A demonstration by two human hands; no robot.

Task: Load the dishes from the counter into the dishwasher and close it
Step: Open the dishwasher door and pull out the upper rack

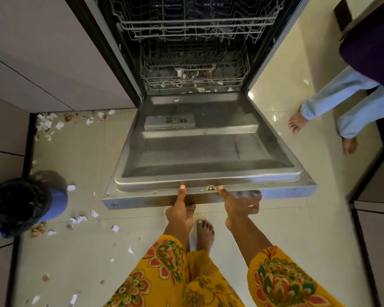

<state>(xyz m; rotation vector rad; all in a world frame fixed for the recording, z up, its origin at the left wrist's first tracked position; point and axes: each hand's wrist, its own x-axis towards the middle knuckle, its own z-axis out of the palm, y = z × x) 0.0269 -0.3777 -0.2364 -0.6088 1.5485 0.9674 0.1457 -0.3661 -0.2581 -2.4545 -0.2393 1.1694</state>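
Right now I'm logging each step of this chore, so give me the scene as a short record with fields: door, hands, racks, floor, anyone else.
door: dishwasher door is down, near flat
left hand: left hand grips the door's front edge, thumb on top
right hand: right hand grips the same edge, thumb by the latch
racks: upper rack and lower rack are pushed in; no dishes seen, only scraps in the lower one
floor: paper scraps lie scattered on the left; a blue bin stands there
anyone else: a second person's bare feet at right
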